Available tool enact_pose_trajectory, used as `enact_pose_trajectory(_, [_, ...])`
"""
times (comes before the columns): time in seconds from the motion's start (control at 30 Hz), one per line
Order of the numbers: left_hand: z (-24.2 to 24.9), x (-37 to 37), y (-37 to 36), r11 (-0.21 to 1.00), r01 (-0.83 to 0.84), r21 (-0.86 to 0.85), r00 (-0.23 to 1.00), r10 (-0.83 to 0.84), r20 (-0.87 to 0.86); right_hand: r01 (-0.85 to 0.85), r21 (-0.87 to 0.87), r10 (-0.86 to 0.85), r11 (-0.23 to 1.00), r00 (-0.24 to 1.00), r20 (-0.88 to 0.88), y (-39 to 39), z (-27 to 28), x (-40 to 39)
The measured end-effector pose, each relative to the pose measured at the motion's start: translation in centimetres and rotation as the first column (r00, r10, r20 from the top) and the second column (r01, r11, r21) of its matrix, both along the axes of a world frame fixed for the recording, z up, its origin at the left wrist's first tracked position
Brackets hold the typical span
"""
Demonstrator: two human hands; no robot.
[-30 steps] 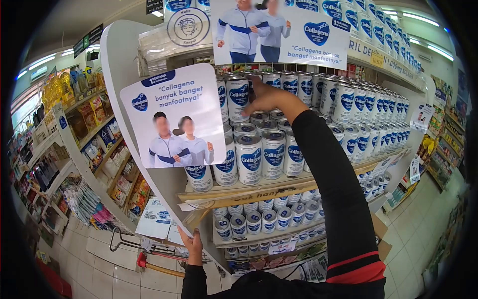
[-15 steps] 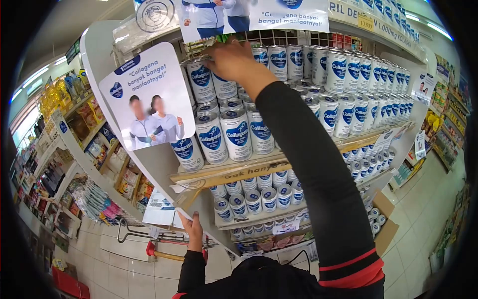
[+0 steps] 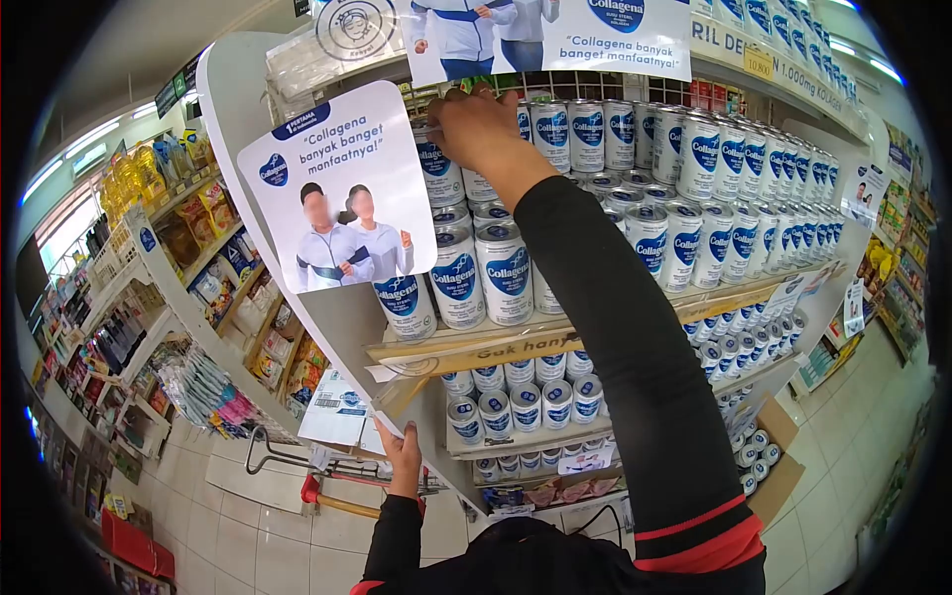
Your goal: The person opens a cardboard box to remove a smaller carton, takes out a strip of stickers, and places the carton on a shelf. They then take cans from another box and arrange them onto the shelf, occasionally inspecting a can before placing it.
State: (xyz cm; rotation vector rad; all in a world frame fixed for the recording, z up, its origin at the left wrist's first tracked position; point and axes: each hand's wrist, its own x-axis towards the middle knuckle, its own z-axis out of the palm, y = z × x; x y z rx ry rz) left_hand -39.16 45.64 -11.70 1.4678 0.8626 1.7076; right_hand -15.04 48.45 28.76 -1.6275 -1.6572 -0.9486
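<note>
My right hand [image 3: 483,129] reaches over the upper layer of white-and-blue Collagena cans at the left of the shelf. Its fingers are bent down around the top of a Collagena can [image 3: 439,171]; part of the grip is hidden behind the hand. Below, my left hand [image 3: 404,461] grips the lower front edge of the display rack's white side panel [image 3: 347,342]. More Collagena cans [image 3: 508,273] stand upright in stacked rows beneath my right forearm. A white poster [image 3: 342,188] with two people on it is fixed at the panel's upper left.
A yellowish shelf lip [image 3: 476,349] runs under the cans, with lower shelves of cans [image 3: 526,405] beneath. An open carton of cans [image 3: 778,451] sits at lower right. A cart with an orange handle [image 3: 347,504] and a white box [image 3: 334,412] are at lower left.
The view has shifted, so the rack appears further right and slightly lower. My right hand stays at the upper cans, with its fingers bent further down. My left hand remains on the side panel.
</note>
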Motion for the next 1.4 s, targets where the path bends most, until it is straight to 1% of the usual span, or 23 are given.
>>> enact_pose_trajectory(0.1, [-0.5, -0.4, 0.4, 0.999, -0.001, 0.052, 0.996, 0.006, -0.087, -0.085, 0.083, 0.086, 0.993, 0.996, -0.006, -1.8, 0.0, 0.8])
enact_pose_trajectory(0.2, [-1.3, -0.8, 0.7, 0.999, 0.028, 0.023, 0.999, -0.027, -0.033, -0.184, 0.198, 0.174, 0.963, 0.983, 0.065, -7.2, -0.9, 2.6])
enact_pose_trajectory(0.33, [-4.3, -2.1, 2.5, 0.998, 0.017, -0.064, 0.999, -0.02, -0.047, -0.309, 0.065, 0.303, 0.949, 0.949, 0.089, -19.6, -3.5, 6.7])
enact_pose_trajectory(0.4, [-1.4, -1.0, 0.5, 0.995, -0.059, -0.079, 0.994, 0.051, -0.092, -0.274, 0.056, 0.275, 0.96, 0.961, -0.01, -25.7, -5.5, 9.0])
enact_pose_trajectory(0.47, [-0.8, -0.5, 0.3, 0.992, -0.097, -0.077, 0.995, 0.095, -0.034, -0.117, 0.034, 0.122, 0.993, 0.956, -0.267, -31.3, -8.4, 11.6])
enact_pose_trajectory(0.53, [0.3, 0.1, -0.3, 0.992, -0.085, -0.097, 0.995, 0.089, 0.033, -0.089, 0.107, 0.138, 0.99, 0.732, -0.668, -35.6, -13.2, 15.8])
enact_pose_trajectory(0.6, [0.8, 0.3, -0.5, 0.991, -0.072, -0.115, 0.995, 0.079, 0.055, 0.093, 0.037, -0.018, 0.995, 0.532, -0.846, -39.5, -19.0, 20.2])
enact_pose_trajectory(0.63, [0.9, 0.4, -0.5, 0.99, -0.087, -0.109, 0.991, 0.097, 0.09, 0.175, -0.094, -0.17, 0.98, 0.494, -0.853, -41.5, -22.3, 22.3])
enact_pose_trajectory(0.7, [0.3, -0.5, 0.0, 0.99, -0.07, -0.125, 0.994, 0.079, 0.07, 0.323, -0.277, -0.39, 0.905, 0.365, -0.846, -43.9, -29.3, 25.3])
enact_pose_trajectory(0.73, [0.2, -0.7, -0.1, 0.99, -0.059, -0.131, 0.997, 0.066, 0.051, 0.367, -0.326, -0.461, 0.871, 0.384, -0.8, -44.9, -33.9, 27.0])
enact_pose_trajectory(0.77, [0.5, -0.5, -0.4, 0.989, -0.066, -0.132, 0.996, 0.073, 0.05, 0.396, -0.46, -0.584, 0.795, 0.294, -0.757, -45.2, -36.9, 27.7])
enact_pose_trajectory(0.8, [0.9, -0.3, -0.7, 0.986, -0.056, -0.16, 0.994, 0.069, 0.079, 0.416, -0.563, -0.687, 0.714, 0.264, -0.677, -43.9, -36.1, 25.5])
enact_pose_trajectory(0.83, [1.3, -0.1, -1.0, 0.982, -0.048, -0.184, 0.992, 0.069, 0.107, 0.325, -0.63, -0.706, 0.705, 0.24, -0.666, -43.5, -37.1, 25.5])
enact_pose_trajectory(0.9, [1.8, 0.3, -1.3, 0.981, -0.068, -0.184, 0.987, 0.093, 0.129, 0.39, -0.637, -0.746, 0.665, 0.39, -0.54, -43.3, -42.1, 27.1])
enact_pose_trajectory(0.93, [1.8, 0.3, -1.4, 0.979, -0.066, -0.192, 0.99, 0.089, 0.113, 0.377, -0.63, -0.733, 0.679, 0.404, -0.547, -43.1, -42.7, 27.0])
enact_pose_trajectory(1.0, [1.6, -0.1, -1.5, 0.979, -0.096, -0.181, 0.988, 0.116, 0.103, 0.505, -0.739, -0.889, 0.446, 0.344, -0.302, -42.2, -43.7, 26.6])
enact_pose_trajectory(1.03, [1.1, -0.4, -1.2, 0.98, -0.107, -0.167, 0.992, 0.116, 0.041, 0.564, -0.696, -0.879, 0.443, 0.426, -0.214, -41.9, -44.0, 26.3])
enact_pose_trajectory(1.07, [0.6, -0.8, -0.8, 0.98, -0.134, -0.149, 0.991, 0.134, -0.013, 0.578, -0.66, -0.862, 0.479, 0.451, -0.231, -41.9, -45.4, 26.9])
enact_pose_trajectory(1.13, [-0.3, -1.3, -0.6, 0.973, -0.182, -0.142, 0.983, 0.185, 0.009, 0.681, -0.57, -0.859, 0.46, 0.503, -0.094, -41.5, -46.9, 27.8])
enact_pose_trajectory(1.2, [0.2, -0.9, -1.3, 0.967, -0.199, -0.157, 0.978, 0.205, 0.023, 0.702, -0.662, -0.954, 0.261, 0.291, -0.068, -40.8, -46.6, 27.3])
enact_pose_trajectory(1.27, [1.4, 0.3, -1.9, 0.981, -0.116, -0.156, 0.99, 0.127, 0.063, 0.619, -0.76, -0.978, 0.198, 0.18, -0.108, -40.2, -45.2, 26.6])
enact_pose_trajectory(1.3, [1.3, 0.2, -1.9, 0.98, -0.139, -0.144, 0.985, 0.152, 0.086, 0.643, -0.745, -0.982, 0.178, 0.163, -0.094, -40.6, -47.6, 27.9])
enact_pose_trajectory(1.4, [1.1, 0.5, -1.9, 0.985, -0.112, -0.13, 0.986, 0.126, 0.105, 0.619, -0.74, -0.965, 0.263, 0.161, -0.208, -41.0, -47.7, 28.6])
